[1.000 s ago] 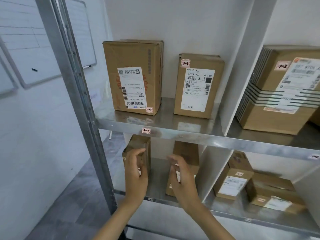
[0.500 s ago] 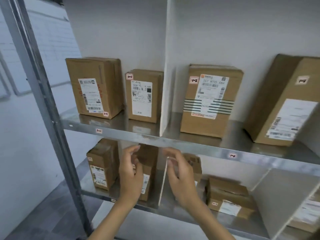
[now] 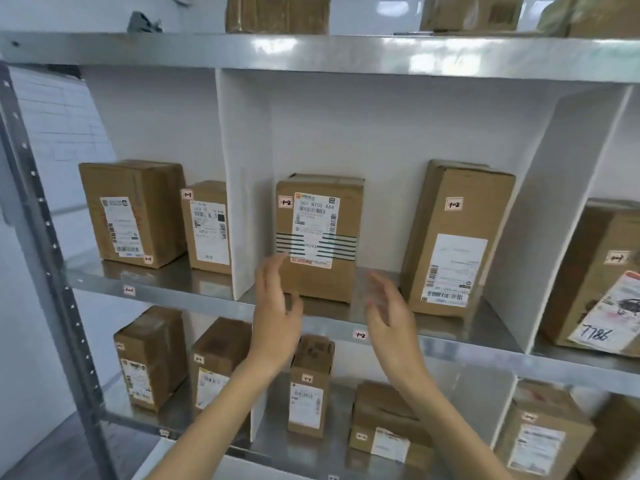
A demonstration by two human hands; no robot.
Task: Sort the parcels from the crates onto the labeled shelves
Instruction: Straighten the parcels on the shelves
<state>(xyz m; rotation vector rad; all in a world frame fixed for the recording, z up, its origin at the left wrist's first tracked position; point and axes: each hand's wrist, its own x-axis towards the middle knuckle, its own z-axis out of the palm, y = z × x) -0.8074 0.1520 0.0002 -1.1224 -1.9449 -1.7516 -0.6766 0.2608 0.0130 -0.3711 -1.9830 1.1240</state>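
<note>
my hands have risen from the lower shelf [image 3: 138,419] to the bay tagged 1-2. left hand [image 3: 275,317] and right hand [image 3: 391,317] hang loose, holding nothing, before the striped parcel [image 3: 325,282] standing on the middle shelf [image 3: 194,299]. i judge one placement finished; next, fetch another parcel from the crates, unseen here.

I'm seeing bright, even light with glare along the top steel shelf [image 3: 346,53], both hands smeared by motion blur, soft labels, and wide-angle bending at the left upright [image 3: 45,258].
</note>
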